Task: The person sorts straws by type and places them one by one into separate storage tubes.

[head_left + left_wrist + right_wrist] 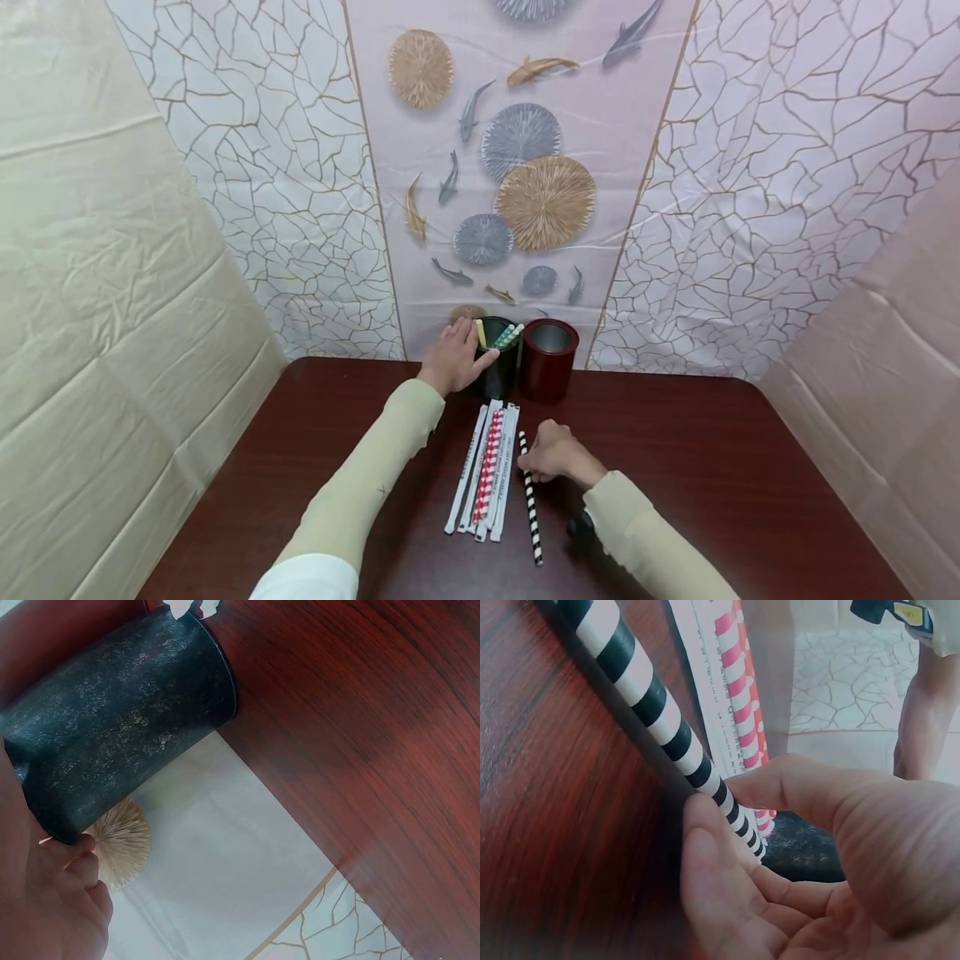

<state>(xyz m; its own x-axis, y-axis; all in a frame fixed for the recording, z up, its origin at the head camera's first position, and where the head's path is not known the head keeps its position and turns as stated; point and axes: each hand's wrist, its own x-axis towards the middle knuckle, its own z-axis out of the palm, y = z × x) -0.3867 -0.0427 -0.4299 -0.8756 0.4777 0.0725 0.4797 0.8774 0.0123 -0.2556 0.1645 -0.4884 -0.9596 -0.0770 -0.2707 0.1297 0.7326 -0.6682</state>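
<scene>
My right hand (557, 454) pinches a black-and-white striped paper straw (532, 517) between thumb and fingers, low over the table. In the right wrist view the straw (656, 705) slants past the fingertips. My left hand (454, 357) holds the black cup (498, 377) at its rim, thumb across the front; the left wrist view shows curled fingers by the cup's mouth. Inside that cup stand a yellow straw (482, 333) and green patterned straws (508, 336). Between the hands lie red-and-white striped straws (489, 467) and several white paper-wrapped straws (504, 492).
A dark red cup (550, 367) stands right of the black one, touching or nearly touching it. Both are near the back edge of the brown table (675, 467). Behind hangs a patterned cloth (517, 275); cream cloth panels (112, 333) flank the table.
</scene>
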